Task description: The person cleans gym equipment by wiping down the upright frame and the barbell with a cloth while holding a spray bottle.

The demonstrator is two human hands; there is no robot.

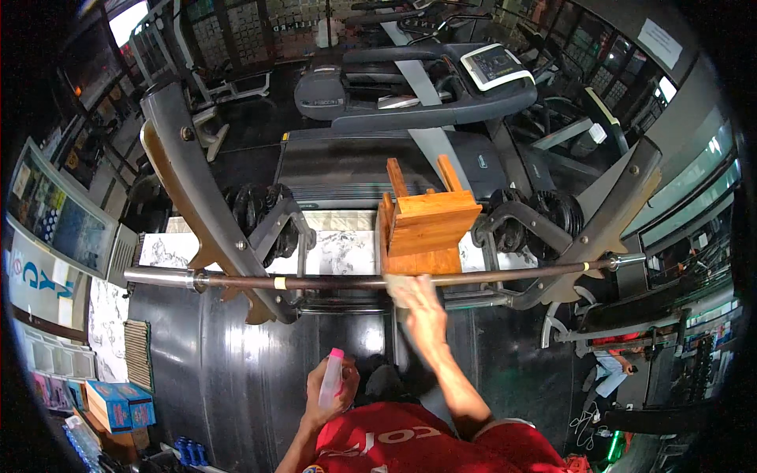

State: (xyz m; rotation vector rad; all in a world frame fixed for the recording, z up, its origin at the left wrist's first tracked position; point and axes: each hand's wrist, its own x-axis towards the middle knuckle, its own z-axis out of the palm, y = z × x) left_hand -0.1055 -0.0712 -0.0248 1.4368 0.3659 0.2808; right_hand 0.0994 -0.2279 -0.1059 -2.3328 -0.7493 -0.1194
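Observation:
A steel barbell (331,283) lies across the hooks of a black metal rack (204,195). My right hand (423,313), slightly blurred, presses a pale cloth (400,290) on the middle of the bar. Low in front of my body, my left hand (332,381) is closed around a translucent plastic bottle (331,378) with a pink top. Just beyond the bar stands a piece of wooden furniture (434,227), perhaps a stool or small chair, near my right hand. Yellowish bands mark the bar towards both ends.
Weight plates (556,222) hang on both sides of the rack. Behind it stands a treadmill (384,159). A glass-door fridge (62,213) and blue boxes (121,408) are at the left. Another person (612,369) is at the far right, near a white cable (584,424).

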